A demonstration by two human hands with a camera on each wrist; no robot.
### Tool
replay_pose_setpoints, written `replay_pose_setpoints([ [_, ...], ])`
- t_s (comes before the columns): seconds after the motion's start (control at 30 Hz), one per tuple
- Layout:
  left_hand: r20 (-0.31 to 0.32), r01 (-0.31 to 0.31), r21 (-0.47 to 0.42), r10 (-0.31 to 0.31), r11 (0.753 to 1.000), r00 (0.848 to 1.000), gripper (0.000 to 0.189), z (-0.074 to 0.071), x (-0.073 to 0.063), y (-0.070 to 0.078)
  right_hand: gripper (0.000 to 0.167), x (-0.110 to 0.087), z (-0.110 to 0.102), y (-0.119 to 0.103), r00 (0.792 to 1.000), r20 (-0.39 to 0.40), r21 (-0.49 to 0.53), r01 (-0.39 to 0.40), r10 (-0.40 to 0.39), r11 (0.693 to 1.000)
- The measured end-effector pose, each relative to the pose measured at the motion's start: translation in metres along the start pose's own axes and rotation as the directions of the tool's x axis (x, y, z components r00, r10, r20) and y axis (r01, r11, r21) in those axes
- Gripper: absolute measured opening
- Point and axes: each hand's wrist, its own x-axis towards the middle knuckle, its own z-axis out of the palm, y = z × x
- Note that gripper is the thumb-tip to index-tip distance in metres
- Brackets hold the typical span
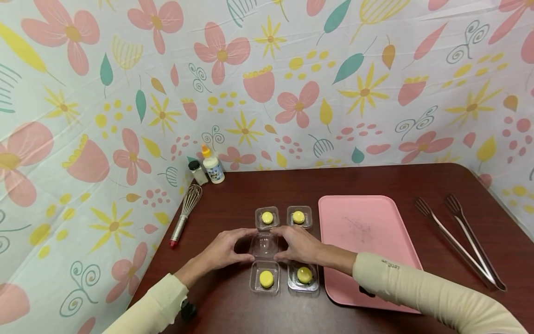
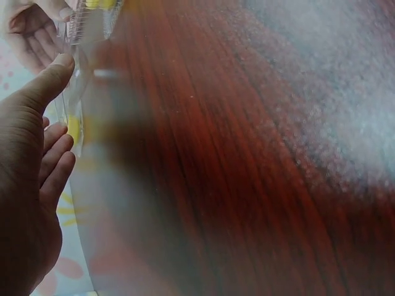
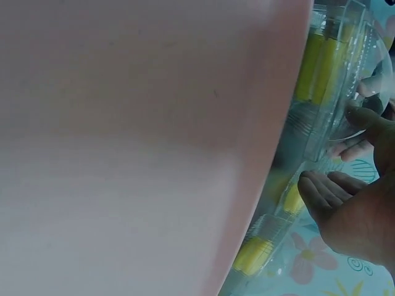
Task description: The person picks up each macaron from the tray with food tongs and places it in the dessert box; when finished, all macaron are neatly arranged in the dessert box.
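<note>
Both hands hold a clear domed plastic lid [image 1: 264, 245] between them, above the table. My left hand [image 1: 223, 250] grips its left side, thumb near and fingers far. My right hand [image 1: 301, 246] holds the right side in the same way. In front of the lid is an uncovered clear container with a yellow macaron [image 1: 266, 279]. To its right, a glossier container holds another macaron [image 1: 305, 275] and looks covered. Behind the hands stand two more clear containers with macarons, the left one [image 1: 267, 218] and the right one [image 1: 298, 217].
A pink tray [image 1: 359, 208] lies right of the containers, under my right forearm. Farther right are metal tongs [image 1: 467, 236]. A whisk [image 1: 186, 213], a black-capped jar [image 1: 198, 172] and a glue bottle [image 1: 213, 166] are at the left, near the patterned cloth wall.
</note>
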Motion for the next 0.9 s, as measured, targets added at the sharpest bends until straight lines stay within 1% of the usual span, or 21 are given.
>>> replay_pose_setpoints([
  [0.1, -0.018, -0.017, -0.005, 0.017, 1.000, 1.000, 0.072, -0.003, 0.000, 0.001, 0.070, 0.000, -0.002, -0.003, 1.000, -0.013, 0.009, 0.001, -0.001, 1.000],
  [0.23, -0.066, -0.058, -0.017, 0.057, 0.998, 0.996, 0.072, -0.008, 0.001, 0.004, 0.072, -0.002, -0.007, -0.007, 0.999, -0.050, 0.053, 0.004, -0.002, 0.999],
  [0.4, -0.126, -0.095, -0.045, 0.089, 0.994, 0.988, 0.073, -0.015, 0.009, 0.009, 0.072, -0.003, -0.018, -0.010, 0.996, -0.088, 0.174, 0.010, 0.006, 0.985],
  [0.5, -0.149, -0.106, -0.077, 0.094, 0.991, 0.984, 0.073, -0.020, 0.015, 0.013, 0.072, -0.002, -0.025, -0.010, 0.996, -0.091, 0.268, 0.000, 0.025, 0.963],
  [0.57, -0.158, -0.114, -0.089, 0.099, 0.989, 0.982, 0.073, -0.022, 0.018, 0.015, 0.072, -0.002, -0.028, -0.009, 0.995, -0.089, 0.334, -0.005, 0.037, 0.942],
  [0.7, -0.172, -0.137, -0.107, 0.118, 0.985, 0.978, 0.072, -0.025, 0.023, 0.019, 0.074, -0.001, -0.033, -0.007, 0.997, -0.059, 0.477, -0.023, 0.058, 0.878],
  [0.8, -0.182, -0.156, -0.116, 0.133, 0.981, 0.974, 0.075, -0.026, 0.028, 0.022, 0.076, -0.002, -0.037, -0.006, 0.997, -0.026, 0.582, -0.044, 0.073, 0.812],
  [0.9, -0.184, -0.170, -0.114, 0.147, 0.979, 0.972, 0.079, -0.029, 0.034, 0.025, 0.074, -0.004, -0.042, -0.005, 0.995, -0.027, 0.642, -0.060, 0.100, 0.765],
])
